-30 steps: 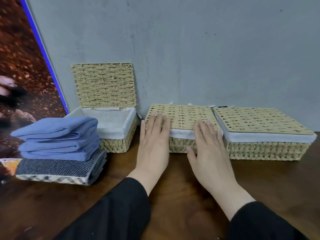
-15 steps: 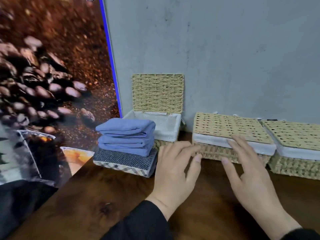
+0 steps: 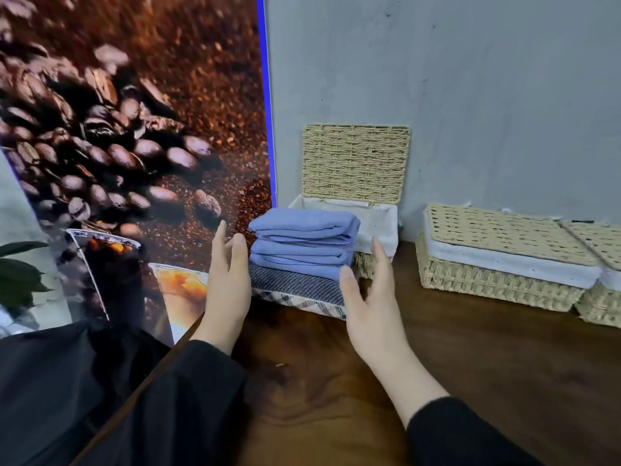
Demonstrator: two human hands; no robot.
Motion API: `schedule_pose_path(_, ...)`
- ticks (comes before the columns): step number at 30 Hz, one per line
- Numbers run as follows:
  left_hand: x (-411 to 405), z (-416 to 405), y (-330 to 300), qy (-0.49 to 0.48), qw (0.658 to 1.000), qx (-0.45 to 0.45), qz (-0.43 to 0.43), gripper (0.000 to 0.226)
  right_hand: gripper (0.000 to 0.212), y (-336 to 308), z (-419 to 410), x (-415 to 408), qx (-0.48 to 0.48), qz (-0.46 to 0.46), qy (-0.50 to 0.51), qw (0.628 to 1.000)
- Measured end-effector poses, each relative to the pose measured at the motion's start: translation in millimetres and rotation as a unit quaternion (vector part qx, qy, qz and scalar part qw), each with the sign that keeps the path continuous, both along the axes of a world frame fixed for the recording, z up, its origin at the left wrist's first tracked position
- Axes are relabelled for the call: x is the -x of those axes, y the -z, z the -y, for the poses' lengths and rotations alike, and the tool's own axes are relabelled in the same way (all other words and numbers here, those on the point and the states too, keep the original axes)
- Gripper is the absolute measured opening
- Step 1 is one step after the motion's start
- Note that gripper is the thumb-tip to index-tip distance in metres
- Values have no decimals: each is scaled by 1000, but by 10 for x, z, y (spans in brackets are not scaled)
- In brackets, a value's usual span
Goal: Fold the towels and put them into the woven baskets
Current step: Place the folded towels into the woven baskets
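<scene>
A stack of folded towels stands on the wooden table: blue towels (image 3: 304, 243) on top of a dark grey towel with a plaid edge (image 3: 297, 287). My left hand (image 3: 226, 284) is at the stack's left side, fingers straight, holding nothing. At the stack's right side is my right hand (image 3: 371, 297), spread open, its thumb near the lower blue towel. Whether either hand touches the stack is unclear. Right behind the stack stands an open woven basket (image 3: 379, 223) with a white lining, its lid (image 3: 356, 163) upright against the wall.
Two shut woven baskets, one (image 3: 500, 260) in the middle and one (image 3: 601, 284) at the right edge, stand along the grey wall. A large coffee-bean poster (image 3: 134, 129) fills the left. The wooden table (image 3: 470, 364) runs toward me.
Both hands have left the middle basket's lid and moved left to either side of the towel stack. The view has turned left.
</scene>
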State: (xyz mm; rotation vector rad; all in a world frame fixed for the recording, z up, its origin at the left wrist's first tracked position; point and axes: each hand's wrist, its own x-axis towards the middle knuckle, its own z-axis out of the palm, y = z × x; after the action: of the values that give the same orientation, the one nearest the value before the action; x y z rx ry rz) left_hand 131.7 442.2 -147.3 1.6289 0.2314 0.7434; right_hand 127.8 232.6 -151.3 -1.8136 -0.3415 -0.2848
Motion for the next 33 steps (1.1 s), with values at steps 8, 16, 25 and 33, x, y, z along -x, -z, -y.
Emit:
schedule_pose_path(8,-62,51,-21,110,994,28,-4,47,70,11,-306,-214,-27,18,-27,999)
schedule_pose_path(16,118,284,-20,154,987,47,-2,47,68,31,-37,66,-40,11,-24,999)
schedule_pose_path(25,471,1391,23,251,966,3,-54,69,52,-51,1130,459,-56,-5,47,997)
schedule_pose_path(33,375,2653,-21,339,937,-38,-78,65,58,-80,2345,496,-62,5,137,989)
